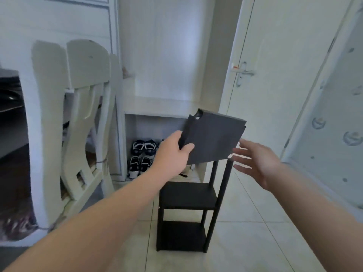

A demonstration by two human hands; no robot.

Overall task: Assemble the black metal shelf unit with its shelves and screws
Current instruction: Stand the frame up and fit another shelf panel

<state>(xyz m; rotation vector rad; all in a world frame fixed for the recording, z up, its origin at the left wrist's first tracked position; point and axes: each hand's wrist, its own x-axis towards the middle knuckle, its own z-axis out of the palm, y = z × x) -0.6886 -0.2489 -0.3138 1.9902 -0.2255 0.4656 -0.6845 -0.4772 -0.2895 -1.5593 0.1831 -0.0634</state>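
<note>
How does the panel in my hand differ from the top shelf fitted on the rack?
The loose panel is tilted in the air, gripped by the left hand; the fitted shelf sits level between the posts, untouched. The loose panel looks greyer, the fitted shelf blacker. Both are flat, dark rectangles.

We see a pale tiled floor [255,232], white chairs [86,61] at the left, a white built-in bench [161,104] with shoes [144,146] underneath it, a white door [279,46] with a lever handle [243,72], and a patterned panel [337,107] on the right.
</note>
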